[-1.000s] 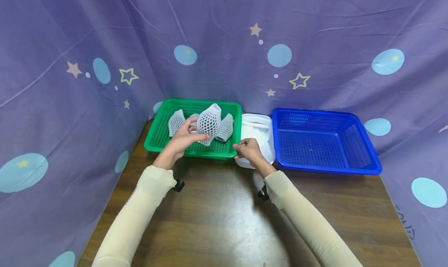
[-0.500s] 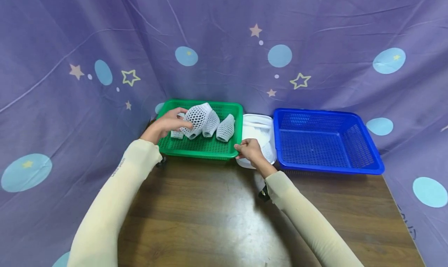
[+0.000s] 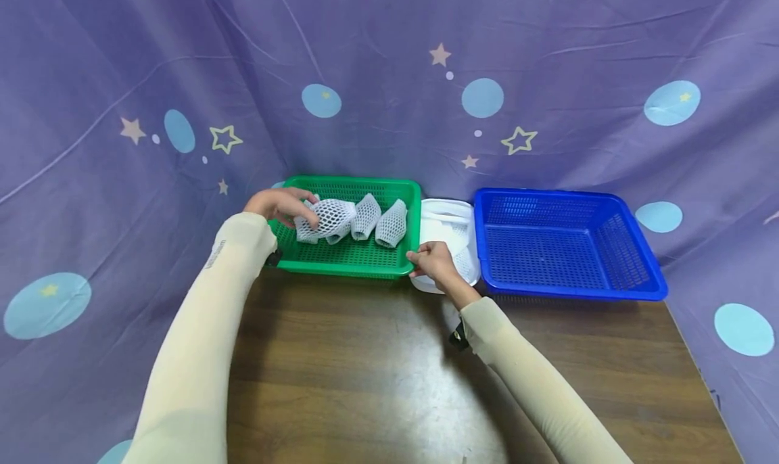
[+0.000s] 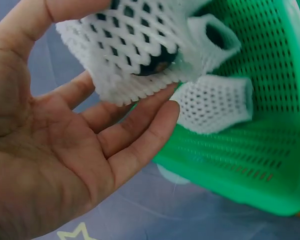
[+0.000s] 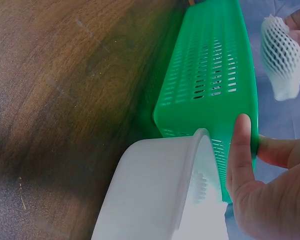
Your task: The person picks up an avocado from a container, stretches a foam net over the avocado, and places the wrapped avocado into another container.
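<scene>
My left hand (image 3: 282,205) grips a white foam fruit net (image 3: 335,215) by its left end, held over the green basket (image 3: 341,269). In the left wrist view, something dark and rounded shows through the mesh of that foam net (image 4: 135,50). Below and beside it in the basket lie several more foam nets, among them a middle net (image 3: 366,218) and a right-hand net (image 3: 391,224); those at the left are partly covered. My right hand (image 3: 437,262) pinches the basket's front right corner, thumb and finger on either side of the rim, as the right wrist view shows.
A white container (image 3: 426,283) with white material inside stands right of the green basket, close against it. Farther right is a blue perforated basket (image 3: 541,254). All stand on a brown wooden table (image 3: 365,369), with a purple curtain (image 3: 389,112) behind and at the sides.
My left hand has moved left with the foam net, which has tipped from upright to nearly level and come lower. My right hand has stayed on the basket corner.
</scene>
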Demonstrator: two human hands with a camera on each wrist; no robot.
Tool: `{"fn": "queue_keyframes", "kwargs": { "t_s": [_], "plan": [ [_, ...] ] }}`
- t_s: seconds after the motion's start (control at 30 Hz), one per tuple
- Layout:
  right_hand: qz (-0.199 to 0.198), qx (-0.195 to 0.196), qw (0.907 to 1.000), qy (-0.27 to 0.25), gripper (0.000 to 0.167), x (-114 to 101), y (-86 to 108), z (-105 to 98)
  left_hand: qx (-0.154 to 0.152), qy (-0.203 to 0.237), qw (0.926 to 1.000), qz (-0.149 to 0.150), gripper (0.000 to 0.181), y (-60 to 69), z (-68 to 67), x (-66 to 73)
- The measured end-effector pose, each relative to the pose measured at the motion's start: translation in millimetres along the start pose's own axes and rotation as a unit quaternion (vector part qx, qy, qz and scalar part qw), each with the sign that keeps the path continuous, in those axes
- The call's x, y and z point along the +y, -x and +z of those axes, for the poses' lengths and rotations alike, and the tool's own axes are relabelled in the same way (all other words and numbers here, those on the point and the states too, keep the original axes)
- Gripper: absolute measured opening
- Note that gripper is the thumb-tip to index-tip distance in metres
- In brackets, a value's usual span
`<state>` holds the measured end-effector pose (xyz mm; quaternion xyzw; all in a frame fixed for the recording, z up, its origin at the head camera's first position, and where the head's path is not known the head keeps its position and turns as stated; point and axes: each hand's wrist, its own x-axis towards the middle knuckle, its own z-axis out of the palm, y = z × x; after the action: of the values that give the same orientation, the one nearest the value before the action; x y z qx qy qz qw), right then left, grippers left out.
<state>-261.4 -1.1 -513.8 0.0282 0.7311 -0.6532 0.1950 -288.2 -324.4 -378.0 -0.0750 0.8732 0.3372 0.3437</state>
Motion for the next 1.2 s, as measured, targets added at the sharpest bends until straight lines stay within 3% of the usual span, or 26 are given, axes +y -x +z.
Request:
{"fn": "queue_keyframes", "kwargs": {
  "t_s": [0.23,0.5,0.7,0.93,1.13,1.2],
  "plan": [
    [0.007,0.001,0.9999,0.010,0.015,1.8,-1.0,-2.0,-0.010,-0.063,0.9974,-0.034,0.081,-11.6,-2.1,-2.4],
    [0.004,0.003,1.0000,0.005,0.015,1.3,1.6,-0.4,-0.001,-0.084,0.9951,-0.053,0.073,-22.8,1.2,-7.1],
    [0.003,0.005,1.0000,0.004,0.015,3.4,-0.4,-1.1,-0.013,-0.088,0.9940,-0.063,0.073,-29.5,3.8,-14.8],
    [0.004,0.012,0.9999,0.006,0.014,2.0,-0.3,-0.8,-0.047,-0.173,0.9823,-0.054,0.085,-35.6,1.1,-21.9],
    [0.005,0.010,0.9999,0.008,0.016,2.2,-1.0,-0.1,-0.066,-0.180,0.9776,-0.086,0.094,-37.7,-1.3,-24.5],
    [0.006,0.011,0.9999,0.010,0.017,2.2,-1.0,0.0,-0.071,-0.188,0.9738,-0.106,0.080,-38.4,-1.5,-23.3]
  ]
}}
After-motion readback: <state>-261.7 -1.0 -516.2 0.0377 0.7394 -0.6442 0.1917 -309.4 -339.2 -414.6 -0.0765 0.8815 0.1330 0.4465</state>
